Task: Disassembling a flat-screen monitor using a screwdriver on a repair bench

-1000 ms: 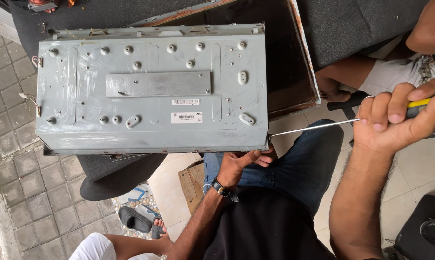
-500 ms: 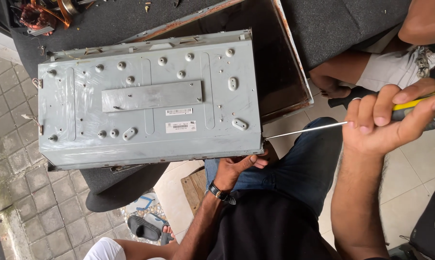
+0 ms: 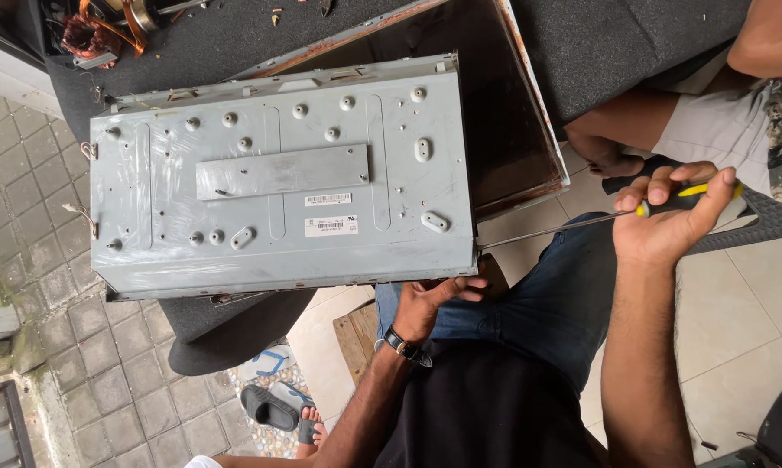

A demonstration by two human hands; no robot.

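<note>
A grey metal back panel of a flat screen lies on a dark table, studded with screw bosses and bearing two white labels. My right hand grips a screwdriver with a yellow and black handle. Its long thin shaft runs left, and the tip sits at the panel's lower right corner. My left hand, with a wristwatch, holds the panel's near edge from below, just left of that corner.
Another person sits at the upper right, one hand resting near a rusty-rimmed dark frame under the panel. Copper wire coils lie at the table's far left. Sandals rest on the paving below; my jeans-clad legs fill the lower middle.
The view has shifted so more of the table top shows. My right hand with the screwdriver has drifted slightly left; its tip stays at the panel's corner. My left hand keeps its hold.
</note>
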